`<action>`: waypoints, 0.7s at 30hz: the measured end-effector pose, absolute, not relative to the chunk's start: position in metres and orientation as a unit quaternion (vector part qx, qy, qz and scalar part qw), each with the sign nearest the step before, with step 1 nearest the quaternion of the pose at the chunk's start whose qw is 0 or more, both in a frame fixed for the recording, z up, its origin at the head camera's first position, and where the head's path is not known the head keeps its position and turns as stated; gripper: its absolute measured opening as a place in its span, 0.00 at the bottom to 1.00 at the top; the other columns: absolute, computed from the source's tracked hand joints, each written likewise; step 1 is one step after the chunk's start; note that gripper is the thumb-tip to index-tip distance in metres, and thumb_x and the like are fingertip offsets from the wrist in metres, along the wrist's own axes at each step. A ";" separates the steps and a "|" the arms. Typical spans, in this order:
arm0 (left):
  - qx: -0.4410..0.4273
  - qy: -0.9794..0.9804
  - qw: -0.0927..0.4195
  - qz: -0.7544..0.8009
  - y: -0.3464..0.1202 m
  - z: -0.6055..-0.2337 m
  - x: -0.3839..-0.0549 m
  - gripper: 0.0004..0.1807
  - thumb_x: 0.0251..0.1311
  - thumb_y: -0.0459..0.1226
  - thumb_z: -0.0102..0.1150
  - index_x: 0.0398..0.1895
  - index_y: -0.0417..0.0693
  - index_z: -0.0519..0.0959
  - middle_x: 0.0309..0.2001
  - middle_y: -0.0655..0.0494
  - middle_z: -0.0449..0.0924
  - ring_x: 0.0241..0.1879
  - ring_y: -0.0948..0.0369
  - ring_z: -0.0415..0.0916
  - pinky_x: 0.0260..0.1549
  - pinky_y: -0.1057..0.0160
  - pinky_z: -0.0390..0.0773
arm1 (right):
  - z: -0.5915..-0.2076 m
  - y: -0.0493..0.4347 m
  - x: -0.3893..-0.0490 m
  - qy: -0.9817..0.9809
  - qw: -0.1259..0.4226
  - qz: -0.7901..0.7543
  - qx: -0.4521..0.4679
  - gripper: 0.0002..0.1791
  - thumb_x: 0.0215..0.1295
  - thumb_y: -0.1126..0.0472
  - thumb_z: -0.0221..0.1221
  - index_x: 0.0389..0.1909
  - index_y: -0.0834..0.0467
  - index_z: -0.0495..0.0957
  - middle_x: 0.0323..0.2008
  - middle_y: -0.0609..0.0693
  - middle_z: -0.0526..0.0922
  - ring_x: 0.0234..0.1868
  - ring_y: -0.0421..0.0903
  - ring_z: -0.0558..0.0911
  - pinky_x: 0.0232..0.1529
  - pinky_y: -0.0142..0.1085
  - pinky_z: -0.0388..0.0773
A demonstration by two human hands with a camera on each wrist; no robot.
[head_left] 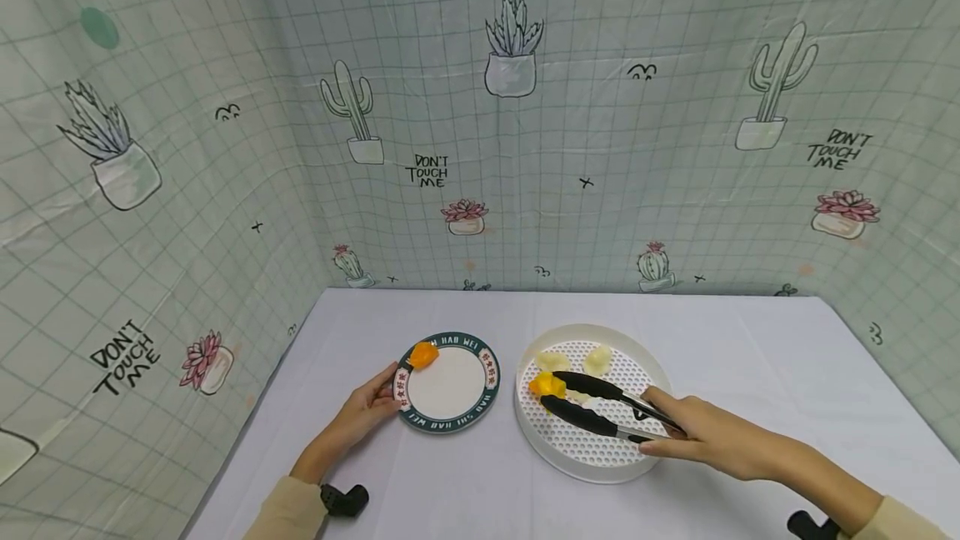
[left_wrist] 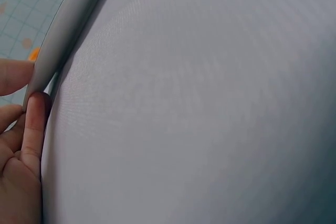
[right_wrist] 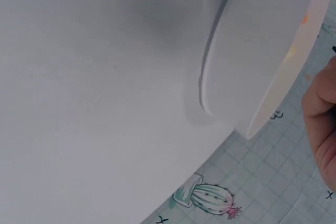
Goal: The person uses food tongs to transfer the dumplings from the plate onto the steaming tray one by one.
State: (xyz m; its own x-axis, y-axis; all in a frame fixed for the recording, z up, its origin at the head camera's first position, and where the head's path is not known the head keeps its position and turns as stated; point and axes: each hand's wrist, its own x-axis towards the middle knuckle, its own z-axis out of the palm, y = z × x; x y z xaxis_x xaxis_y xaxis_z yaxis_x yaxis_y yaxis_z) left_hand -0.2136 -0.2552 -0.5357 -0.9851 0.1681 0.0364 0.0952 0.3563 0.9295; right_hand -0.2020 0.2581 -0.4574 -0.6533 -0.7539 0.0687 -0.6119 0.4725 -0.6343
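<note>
My left hand [head_left: 367, 407] pinches the left rim of a round plate [head_left: 447, 384] with a green patterned border. In the left wrist view, the thumb [left_wrist: 16, 76] lies over the rim and a finger sits beneath it. An orange dumpling-like piece [head_left: 423, 355] rests at the plate's upper left. My right hand [head_left: 712, 438] grips black-tipped metal tongs [head_left: 588, 417] over a round white tray [head_left: 534, 438] with a perforated base. A yellow dumpling-like piece [head_left: 547, 385] is at the tong tips; whether it is lifted I cannot tell. Pale yellow pieces [head_left: 597, 360] lie in the tray.
A white cloth [head_left: 757, 382] covers the table under the plate and the tray. Behind and at the sides hangs a gridded curtain [head_left: 585, 132] printed with cacti. The tray's raised wall [right_wrist: 283, 72] shows from the side in the right wrist view.
</note>
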 end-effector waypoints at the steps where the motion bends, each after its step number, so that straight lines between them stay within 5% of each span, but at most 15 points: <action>1: 0.085 0.822 0.032 0.562 -0.255 -0.536 -0.213 0.37 0.67 0.27 0.55 0.75 0.28 0.52 0.63 0.31 0.66 0.45 0.62 0.69 0.42 0.74 0.73 | -0.458 0.260 -0.203 0.853 0.109 -0.314 -0.403 0.18 0.72 0.50 0.59 0.53 0.55 0.67 0.17 0.31 0.60 0.19 0.28 0.60 0.21 0.25 0.62; 21: 0.092 0.822 0.032 0.561 -0.256 -0.536 -0.214 0.37 0.67 0.27 0.55 0.75 0.27 0.51 0.62 0.31 0.66 0.45 0.62 0.70 0.42 0.74 0.73 | -0.461 0.265 -0.213 0.888 0.158 -0.228 -0.367 0.26 0.65 0.40 0.61 0.52 0.55 0.70 0.21 0.38 0.65 0.21 0.32 0.62 0.21 0.31 0.60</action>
